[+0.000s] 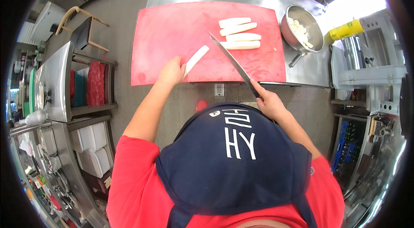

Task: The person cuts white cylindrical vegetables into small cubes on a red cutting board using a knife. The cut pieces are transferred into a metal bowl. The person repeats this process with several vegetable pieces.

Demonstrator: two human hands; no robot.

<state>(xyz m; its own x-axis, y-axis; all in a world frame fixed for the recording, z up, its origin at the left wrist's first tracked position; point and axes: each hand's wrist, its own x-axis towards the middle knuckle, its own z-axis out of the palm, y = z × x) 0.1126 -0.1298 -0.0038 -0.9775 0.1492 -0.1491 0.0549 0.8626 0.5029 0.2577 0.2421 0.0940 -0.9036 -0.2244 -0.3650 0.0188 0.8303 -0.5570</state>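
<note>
My left hand holds the near end of a peeled white root vegetable stick, which slants over the near part of a red cutting board. My right hand grips the handle of a long kitchen knife; its blade points forward and left, with the tip over the board. Several similar white pieces lie side by side on the board, right of the knife tip. The blade's upper part is close to the nearest of them; whether it touches cannot be told.
Right of the board, a steel bowl with a handle holds cut white pieces on the steel table. A yellow cylindrical container and a clear plastic box are farther right. A chair and steel shelving stand left.
</note>
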